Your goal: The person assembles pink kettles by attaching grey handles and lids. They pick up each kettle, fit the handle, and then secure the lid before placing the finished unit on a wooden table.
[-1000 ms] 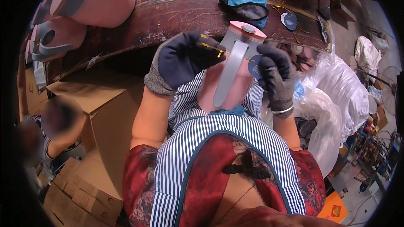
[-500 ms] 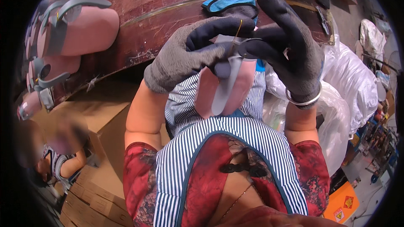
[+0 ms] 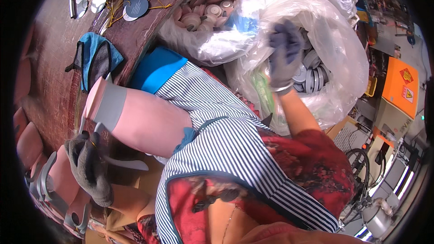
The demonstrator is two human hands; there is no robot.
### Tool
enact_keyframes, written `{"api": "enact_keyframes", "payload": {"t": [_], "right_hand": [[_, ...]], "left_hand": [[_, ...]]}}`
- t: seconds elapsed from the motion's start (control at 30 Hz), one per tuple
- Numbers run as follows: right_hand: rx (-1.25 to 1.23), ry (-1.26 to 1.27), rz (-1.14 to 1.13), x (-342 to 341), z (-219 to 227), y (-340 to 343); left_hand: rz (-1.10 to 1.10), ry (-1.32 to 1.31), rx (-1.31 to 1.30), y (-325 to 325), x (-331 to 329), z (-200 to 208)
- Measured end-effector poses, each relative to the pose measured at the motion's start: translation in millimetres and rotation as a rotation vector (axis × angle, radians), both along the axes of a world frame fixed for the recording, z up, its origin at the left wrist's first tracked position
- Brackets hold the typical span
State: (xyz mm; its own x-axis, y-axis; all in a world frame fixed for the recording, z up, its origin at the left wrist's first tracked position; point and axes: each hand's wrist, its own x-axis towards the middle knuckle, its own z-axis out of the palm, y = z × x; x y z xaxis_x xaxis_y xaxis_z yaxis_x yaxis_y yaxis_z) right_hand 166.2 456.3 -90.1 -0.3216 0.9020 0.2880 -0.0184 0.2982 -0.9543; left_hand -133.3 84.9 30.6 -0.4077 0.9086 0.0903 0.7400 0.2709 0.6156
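Note:
A pink tumbler [image 3: 149, 119] with a grey band lies tilted across my lap, its base toward my apron. At its far left end, my gloved left hand [image 3: 88, 165] is closed round the tumbler's grey handle, and a thin yellow cord loop shows at the fingers. A flat grey strip [image 3: 127, 163] sticks out beside that hand. My gloved right hand [image 3: 285, 54] is reaching over a clear plastic bag [image 3: 348, 63] that holds several round grey lids [image 3: 312, 77]. Motion blurs its fingers, so whether they hold anything cannot be made out.
Another plastic bag [image 3: 203, 47] holds pink and pale round parts. On the dark red table [image 3: 54, 54] lie a blue-and-black fabric piece [image 3: 97, 56] and round tags with yellow cords [image 3: 135, 7]. More pink tumblers [image 3: 61, 171] with grey handles stand at left. An orange box [image 3: 402, 88] is at right.
My view has swung to the right. Both hands were together at the tumbler's top with the yellow cord; now the right has left it for the bag of lids, while the left keeps the tumbler.

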Motion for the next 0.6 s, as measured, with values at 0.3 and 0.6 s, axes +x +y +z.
{"api": "enact_keyframes", "payload": {"t": [0.3, 0.6], "right_hand": [[0.085, -1.501, 0.083, 187, -188, 134], [0.363, -1.679, -0.1, 172, -107, 142]], "left_hand": [[0.118, 0.437, -0.144, 21, -18, 14], [0.764, -1.006, 0.813, -71, -45, -131]]}}
